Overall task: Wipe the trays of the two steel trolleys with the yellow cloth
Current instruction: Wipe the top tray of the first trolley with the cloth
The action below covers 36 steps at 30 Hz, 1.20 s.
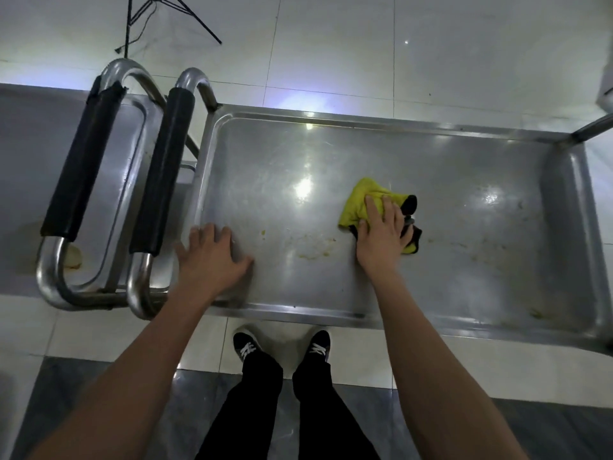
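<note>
- Right hand pressed flat on the yellow cloth, fingers straight and spread, palm bearing down; not curled round it, no pinch.
- Cloth bunched, black edging showing at its right side, lying on the floor of the right trolley's tray, roughly at mid-length and just right of the person's centre line.
- Left hand spread flat on the same tray at its near left corner, fingers straight, holding nothing; judged to be steadying the trolley.
- Both arms extended forward and down from the bottom of view, right forearm reaching further in than the left.
- Step in hand, by judgement: wiping of the right trolley's tray, partly done.
- Yellowish residue present just left of the cloth near the front edge; further marks at the near right corner.
- Next move calls for a sweep leftward over the residue under steady downward pressure, then the right end.
- Left trolley's tray apparently unwiped; pale scrap lying behind the padded handles.
- Tripod legs on the tiled floor beyond.
</note>
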Tool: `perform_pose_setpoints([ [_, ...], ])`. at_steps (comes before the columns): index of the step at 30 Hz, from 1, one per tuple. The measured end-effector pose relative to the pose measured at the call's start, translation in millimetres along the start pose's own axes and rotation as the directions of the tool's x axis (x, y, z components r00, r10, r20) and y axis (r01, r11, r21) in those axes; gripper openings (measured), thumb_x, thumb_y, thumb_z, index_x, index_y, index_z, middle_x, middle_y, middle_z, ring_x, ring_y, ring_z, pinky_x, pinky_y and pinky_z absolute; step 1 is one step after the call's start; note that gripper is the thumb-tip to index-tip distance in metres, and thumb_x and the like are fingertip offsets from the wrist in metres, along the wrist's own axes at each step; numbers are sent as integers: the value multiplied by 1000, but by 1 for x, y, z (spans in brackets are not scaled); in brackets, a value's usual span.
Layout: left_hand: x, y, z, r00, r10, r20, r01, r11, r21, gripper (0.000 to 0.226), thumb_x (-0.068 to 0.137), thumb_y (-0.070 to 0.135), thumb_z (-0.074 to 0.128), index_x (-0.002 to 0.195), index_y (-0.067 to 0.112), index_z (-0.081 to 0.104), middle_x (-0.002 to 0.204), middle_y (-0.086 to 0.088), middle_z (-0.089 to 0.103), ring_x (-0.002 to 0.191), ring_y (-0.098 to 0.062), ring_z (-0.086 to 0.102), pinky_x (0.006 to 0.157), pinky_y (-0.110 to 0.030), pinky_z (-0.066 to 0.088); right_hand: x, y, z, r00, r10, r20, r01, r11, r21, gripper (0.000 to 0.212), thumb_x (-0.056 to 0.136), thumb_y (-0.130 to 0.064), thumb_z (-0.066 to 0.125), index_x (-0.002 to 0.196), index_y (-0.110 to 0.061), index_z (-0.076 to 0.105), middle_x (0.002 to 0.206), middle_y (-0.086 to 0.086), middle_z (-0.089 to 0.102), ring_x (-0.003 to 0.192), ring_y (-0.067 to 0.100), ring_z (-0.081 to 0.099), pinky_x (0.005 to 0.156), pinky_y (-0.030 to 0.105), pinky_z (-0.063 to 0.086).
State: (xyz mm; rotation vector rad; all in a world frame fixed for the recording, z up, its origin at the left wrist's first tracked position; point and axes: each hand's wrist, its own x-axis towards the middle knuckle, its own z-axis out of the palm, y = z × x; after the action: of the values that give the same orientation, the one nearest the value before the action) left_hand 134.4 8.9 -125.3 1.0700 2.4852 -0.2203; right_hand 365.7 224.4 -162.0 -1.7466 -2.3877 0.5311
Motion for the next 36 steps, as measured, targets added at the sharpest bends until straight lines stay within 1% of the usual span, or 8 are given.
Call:
perform_pose_setpoints([
  [5,-13,-1,4,1000,2,15,-3,999,36,78,86,74,42,147,28,27,158,-9,19,145,-39,15,113,-64,24,-10,-17,10,999,-36,-2,36,999,-4,53,98,-33,48,149,-39,34,160,-2,25,148,21,18,116,60,12],
  [10,-28,-11,9,1000,0,7,0,1000,-24,72,86,67,45,147,32,30,159,-7,18,148,-36,9,114,-63,18,-32,-62,35,993,-120,4,120,993,3,51,96,-35,50,146,-40,37,159,-1,29,147,23,21,115,63,13],
  [15,-40,-15,10,999,30,-21,-31,997,-69,79,89,57,50,150,15,26,159,-10,25,150,-33,14,113,-59,23,-57,-122,60,969,-238,59,238,971,3,48,94,-37,52,141,-43,41,157,-2,31,144,24,23,112,64,15],
  [21,-54,-26,18,997,35,-68,-36,999,-25,64,91,54,45,137,9,45,145,-12,44,141,-33,31,109,-59,30,-82,-192,84,897,-414,155,414,910,33,48,92,-35,56,137,-42,42,152,1,33,137,25,23,108,65,18],
  [24,-55,-29,19,994,52,-95,-52,999,4,60,90,55,27,123,13,52,128,-8,55,132,-32,40,103,-57,35,-91,-212,92,859,-462,222,467,884,34,50,94,-36,54,141,-43,39,154,2,29,140,27,21,108,65,19],
  [26,-53,-31,17,994,55,-97,-56,998,-11,58,87,54,22,115,14,53,118,-7,59,127,-31,43,101,-56,35,-91,-211,92,848,-478,231,482,875,41,50,95,-36,54,142,-43,38,154,2,29,141,27,21,109,64,19],
  [29,-50,-33,18,992,28,-121,-39,996,-86,41,85,44,37,107,12,51,112,-9,62,122,-30,47,101,-58,33,-87,-193,85,842,-498,207,497,866,64,48,95,-37,54,141,-44,41,154,-1,32,143,23,22,112,60,19],
  [36,-53,-26,18,998,-19,-52,19,1000,1,48,86,41,51,122,9,48,128,-14,56,129,-34,42,108,-61,27,-78,-108,53,903,-397,162,390,918,73,45,98,-40,48,142,-46,41,158,-6,29,146,18,18,116,54,14],
])
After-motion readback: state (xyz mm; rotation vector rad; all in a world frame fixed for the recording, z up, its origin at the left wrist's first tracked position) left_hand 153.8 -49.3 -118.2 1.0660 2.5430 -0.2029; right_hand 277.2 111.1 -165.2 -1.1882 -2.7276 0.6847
